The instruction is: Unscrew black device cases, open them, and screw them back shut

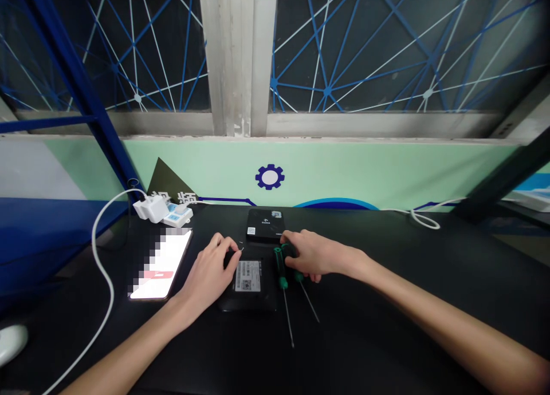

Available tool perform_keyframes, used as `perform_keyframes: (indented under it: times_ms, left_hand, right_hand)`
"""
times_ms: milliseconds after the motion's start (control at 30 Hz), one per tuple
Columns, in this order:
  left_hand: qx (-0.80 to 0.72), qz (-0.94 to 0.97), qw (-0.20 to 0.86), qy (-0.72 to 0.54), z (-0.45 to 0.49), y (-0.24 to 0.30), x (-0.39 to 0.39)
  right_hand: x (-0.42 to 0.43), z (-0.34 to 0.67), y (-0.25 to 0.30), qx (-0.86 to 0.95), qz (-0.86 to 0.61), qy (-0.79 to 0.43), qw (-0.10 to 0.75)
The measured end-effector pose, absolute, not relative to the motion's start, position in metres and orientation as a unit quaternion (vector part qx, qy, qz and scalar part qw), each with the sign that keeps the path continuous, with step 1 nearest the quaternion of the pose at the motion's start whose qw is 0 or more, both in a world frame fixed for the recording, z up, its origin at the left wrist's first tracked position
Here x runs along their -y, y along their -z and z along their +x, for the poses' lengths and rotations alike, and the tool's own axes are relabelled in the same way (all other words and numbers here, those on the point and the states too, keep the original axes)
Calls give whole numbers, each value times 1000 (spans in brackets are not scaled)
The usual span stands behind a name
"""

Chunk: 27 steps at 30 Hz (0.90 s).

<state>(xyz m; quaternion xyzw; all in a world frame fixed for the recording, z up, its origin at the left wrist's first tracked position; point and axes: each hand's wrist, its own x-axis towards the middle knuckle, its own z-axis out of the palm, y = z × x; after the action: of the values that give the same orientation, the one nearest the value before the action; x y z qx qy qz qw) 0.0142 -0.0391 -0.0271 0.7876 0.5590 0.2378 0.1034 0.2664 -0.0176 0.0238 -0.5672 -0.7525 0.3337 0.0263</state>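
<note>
A flat black box [267, 300] lies on the black desk with a white printed label [248, 276] facing up. My left hand [215, 269] is over the box's left edge, thumb and forefinger curled together near its upper left corner. A tiny pale sliver shows at these fingertips; what they hold is too small to make out. Two screwdrivers with green and black handles lie to the right of the box, shafts toward me. My right hand [307, 253] has its fingers closed round the handle of the right screwdriver [299, 277]; the left screwdriver [280, 268] is just beside it.
Behind the labelled box lies a second black box [265, 224] with small stickers. A lit phone [165, 263] rests to the left. A white power strip [177, 216] with a charger [151, 208] and cable [99, 257] stands farther back. A white mouse [12, 344] is at far left.
</note>
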Motion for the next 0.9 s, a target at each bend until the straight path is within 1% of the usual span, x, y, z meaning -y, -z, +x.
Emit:
perform_keyframes:
  times_ms: [100, 167, 233, 333, 400, 567, 667, 900]
  left_hand:
    - [-555, 789, 108, -242, 14, 28, 39]
    - [-551, 790, 112, -244, 13, 27, 39]
    - [-546, 793, 112, -246, 12, 25, 37]
    - [-548, 795, 100, -241, 8, 20, 35]
    - [-560, 791, 90, -229, 3, 17, 32]
    - [-602, 782, 71, -147, -6, 15, 27]
    - [-613, 778, 62, -120, -8, 15, 27]
    - [-623, 777, 49, -71, -7, 13, 29]
  right_hand:
    - [19, 265, -26, 750, -566, -342, 16]
    - [20, 265, -28, 756, -568, -326, 1]
    - [20, 263, -28, 781, -571, -251, 4]
    - [20, 259, -28, 817, -567, -101, 40]
    - [22, 255, -28, 830, -550, -67, 63]
    - [32, 247, -29, 895, -420, -84, 125]
    - [39, 242, -25, 919, -363, -96, 124]
    - [42, 235, -12, 931, -323, -122, 113]
